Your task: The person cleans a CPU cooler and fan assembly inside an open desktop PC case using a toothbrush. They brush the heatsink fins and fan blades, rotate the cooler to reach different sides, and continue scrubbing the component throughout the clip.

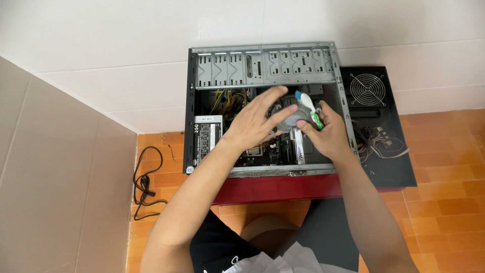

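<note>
Your left hand (252, 124) reaches into the open computer case (262, 108), its fingers (273, 96) spread and curled over the round finned cooler (295, 115), grasping its rim from the left side. The cooler sits lifted above the motherboard (265, 151), in the upper middle of the case, between your two hands. Your right hand (331, 134) comes in from the right, clenched around a small green-and-white brush (309, 107) whose pale tip rests against the top of the cooler's fins.

The case lies on its side on a low dark red table (273, 188), its side panel off. The grey drive bays (262, 64) run along its far edge, and the power supply (207, 136) with its printed label sits in the left corner, yellow and black wires (230, 98) bunched just above it. Just right of the case, a black panel (376, 126) with a round fan grille lies flat, with loose cables on it. A black power cord (146, 182) curls on the orange tile floor (439, 167) to the left, near the wall.
</note>
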